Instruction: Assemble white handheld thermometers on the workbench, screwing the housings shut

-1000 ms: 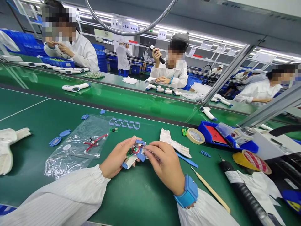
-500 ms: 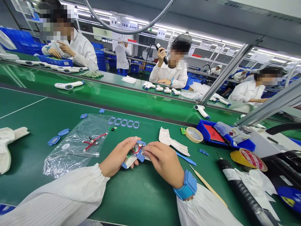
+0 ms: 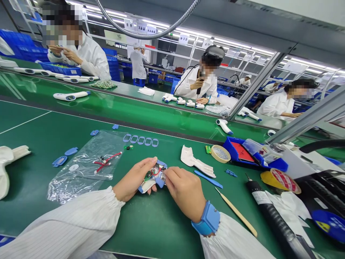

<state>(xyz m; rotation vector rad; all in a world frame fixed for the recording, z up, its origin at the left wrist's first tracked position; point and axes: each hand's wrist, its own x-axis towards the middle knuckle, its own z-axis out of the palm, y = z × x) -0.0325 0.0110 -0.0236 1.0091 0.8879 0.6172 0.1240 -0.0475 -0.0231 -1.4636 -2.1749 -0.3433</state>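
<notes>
My left hand [image 3: 132,180] grips an opened white-and-blue thermometer housing [image 3: 147,185] over the mat, thumb along its upper edge. Red and dark wires and small electronic parts show inside the housing. At its right side my right hand [image 3: 185,190] is closed in a pinch, fingertips against the inner parts; what lies between them is hidden. A blue wrist strap [image 3: 207,218] circles the right wrist. Beyond the hands lie a white half shell [image 3: 198,162], a blue pry tool [image 3: 208,179] and a small green circuit board [image 3: 128,147].
Left lies a clear plastic bag [image 3: 81,172] with red wires on it. Several blue frames [image 3: 141,140] form a row ahead. Rightward are a wooden-handled pick [image 3: 237,212], electric screwdriver [image 3: 275,216], tape roll [image 3: 221,154] and blue bin [image 3: 231,145]. Co-workers sit across the green conveyor [image 3: 134,115].
My right hand has shifted slightly at the housing's right side; the left keeps its grip. Thermometers on the conveyor have moved left. A co-worker across has lowered a dark handheld tool.
</notes>
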